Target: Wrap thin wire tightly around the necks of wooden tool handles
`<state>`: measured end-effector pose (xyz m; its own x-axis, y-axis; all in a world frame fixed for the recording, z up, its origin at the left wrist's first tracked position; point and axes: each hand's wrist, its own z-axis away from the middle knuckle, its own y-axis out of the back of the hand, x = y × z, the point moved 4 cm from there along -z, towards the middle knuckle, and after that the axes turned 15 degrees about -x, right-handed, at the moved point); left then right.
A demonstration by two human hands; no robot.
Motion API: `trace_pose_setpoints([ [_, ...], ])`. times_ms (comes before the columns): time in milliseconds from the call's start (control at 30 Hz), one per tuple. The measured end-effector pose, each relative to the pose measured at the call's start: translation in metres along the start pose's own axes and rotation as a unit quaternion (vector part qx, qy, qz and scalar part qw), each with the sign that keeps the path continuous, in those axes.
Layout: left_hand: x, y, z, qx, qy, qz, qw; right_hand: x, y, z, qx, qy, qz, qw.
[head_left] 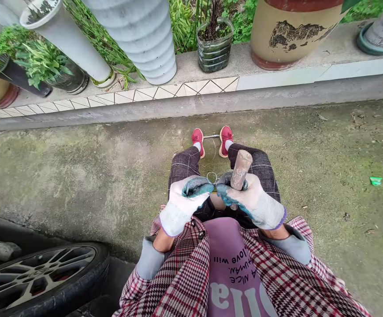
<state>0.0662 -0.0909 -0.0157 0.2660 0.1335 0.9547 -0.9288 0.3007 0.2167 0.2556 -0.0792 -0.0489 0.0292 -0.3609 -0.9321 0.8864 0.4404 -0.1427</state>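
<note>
My left hand [191, 198] wears a white glove with a teal-coated palm. Its thumb and fingers are pinched together on a thin pale wire, which makes a small loop [212, 176] between my hands. My right hand [252, 196], gloved alike, is closed around a short, worn brown stick [241, 169], like a wooden handle, that points up and away from me. The right fingertips also meet the wire, nearly touching the left ones. From the loop the wire runs down to a thin metal rod [211, 136] on the ground, lying across and between my red shoes.
Potted plants line a low tiled ledge [204, 86] ahead, among them a ribbed white pot [145, 39] and a tan pot [293, 35]. A car wheel [42, 273] lies at the lower left. A green wrapper [375, 181] is on the mossy concrete [326, 145] to the right.
</note>
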Motion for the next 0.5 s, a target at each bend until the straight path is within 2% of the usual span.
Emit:
trace_pose_setpoints([
  [100,0.003,-0.005,0.003,0.026,-0.023,-0.074,0.997,-0.003,-0.008,-0.001,0.013,-0.015,-0.053,0.998],
  [200,0.004,-0.009,0.005,0.000,-0.031,-0.121,0.992,-0.010,-0.012,-0.002,0.044,-0.022,-0.078,0.996],
  [300,0.004,-0.009,0.003,-0.049,-0.011,-0.074,0.996,-0.014,-0.013,-0.001,0.066,-0.027,-0.074,0.995],
  [367,0.004,-0.005,0.001,-0.059,-0.005,-0.013,0.998,-0.014,-0.014,0.000,0.057,-0.030,-0.069,0.996],
  [500,0.002,0.005,-0.007,0.008,-0.013,0.067,0.998,-0.014,-0.018,-0.001,0.033,-0.034,-0.049,0.998],
])
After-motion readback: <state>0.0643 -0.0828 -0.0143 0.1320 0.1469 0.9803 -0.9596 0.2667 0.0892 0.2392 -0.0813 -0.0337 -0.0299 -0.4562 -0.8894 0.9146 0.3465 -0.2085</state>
